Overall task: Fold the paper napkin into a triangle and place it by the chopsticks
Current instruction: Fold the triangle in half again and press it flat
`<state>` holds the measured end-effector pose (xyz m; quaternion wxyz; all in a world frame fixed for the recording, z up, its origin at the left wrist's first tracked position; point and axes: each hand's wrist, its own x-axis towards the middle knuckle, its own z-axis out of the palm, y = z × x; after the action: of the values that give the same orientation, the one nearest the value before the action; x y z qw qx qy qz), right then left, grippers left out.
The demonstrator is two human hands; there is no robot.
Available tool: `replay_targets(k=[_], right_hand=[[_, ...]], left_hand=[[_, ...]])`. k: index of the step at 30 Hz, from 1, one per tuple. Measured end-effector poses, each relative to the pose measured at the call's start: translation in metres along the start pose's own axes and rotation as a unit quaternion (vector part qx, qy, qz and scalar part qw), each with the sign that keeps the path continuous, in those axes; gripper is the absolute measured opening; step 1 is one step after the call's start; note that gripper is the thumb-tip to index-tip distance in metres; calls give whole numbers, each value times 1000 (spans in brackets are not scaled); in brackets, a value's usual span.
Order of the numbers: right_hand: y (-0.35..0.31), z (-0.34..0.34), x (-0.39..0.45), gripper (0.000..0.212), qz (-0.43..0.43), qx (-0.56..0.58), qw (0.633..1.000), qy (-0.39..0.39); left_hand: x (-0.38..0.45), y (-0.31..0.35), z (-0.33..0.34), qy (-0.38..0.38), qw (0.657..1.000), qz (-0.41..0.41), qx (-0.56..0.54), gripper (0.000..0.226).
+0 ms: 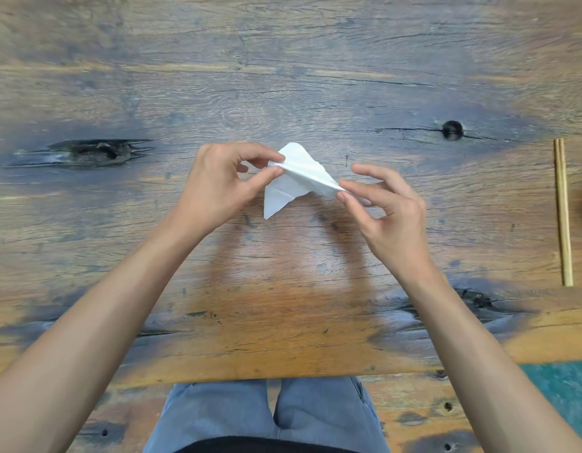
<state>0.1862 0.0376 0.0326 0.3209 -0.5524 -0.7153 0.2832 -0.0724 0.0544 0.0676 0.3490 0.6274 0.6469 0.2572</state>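
A white paper napkin [296,178] hangs in the air above the middle of the wooden table [283,76], creased along a diagonal with one flap drooping down. My left hand [224,181] pinches its left corner between thumb and fingers. My right hand [387,207] pinches the opposite corner on the right. A pair of wooden chopsticks [563,210] lies side by side near the table's right edge, far to the right of the napkin.
A dark knot hole [452,130] sits right of centre and a long dark crack [93,152] at the left. The table's front edge runs just above my lap in blue jeans [266,413]. Something dark shows at the far right edge.
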Motion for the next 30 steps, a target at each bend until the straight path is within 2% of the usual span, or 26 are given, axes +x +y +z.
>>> replay_targets(k=[3,5,9,12,15,17,20,23,26,30], right_hand=[[-2,-3,-2,18,5,7,1000,-6],[-5,-6,-3,14,14,10,1000,-7],[-16,-14,-6,4,68,77,995,-20],[-25,-11,-3,13,168,195,966,-28],[-20,1,1,16,234,245,940,-33],[-9,13,3,12,279,255,925,-44],[13,30,4,8,345,258,901,-51],[32,39,4,5,385,243,889,-56],[41,40,4,9,392,180,901,-55],[44,36,4,25,306,-68,946,-88]], left_hand=[[0,4,-5,-13,997,58,56,14],[0,6,-10,-24,995,66,71,14],[1,10,-23,-78,995,55,4,10],[6,8,-24,-115,989,-2,-92,6],[16,-5,-9,-102,982,-67,-145,9],[25,-18,6,-113,969,-122,-185,21],[34,-37,30,-183,937,-218,-204,47],[36,-56,46,-214,947,-207,-121,62],[32,-60,51,-185,973,-136,-33,58],[16,-59,53,-156,983,-58,76,42]])
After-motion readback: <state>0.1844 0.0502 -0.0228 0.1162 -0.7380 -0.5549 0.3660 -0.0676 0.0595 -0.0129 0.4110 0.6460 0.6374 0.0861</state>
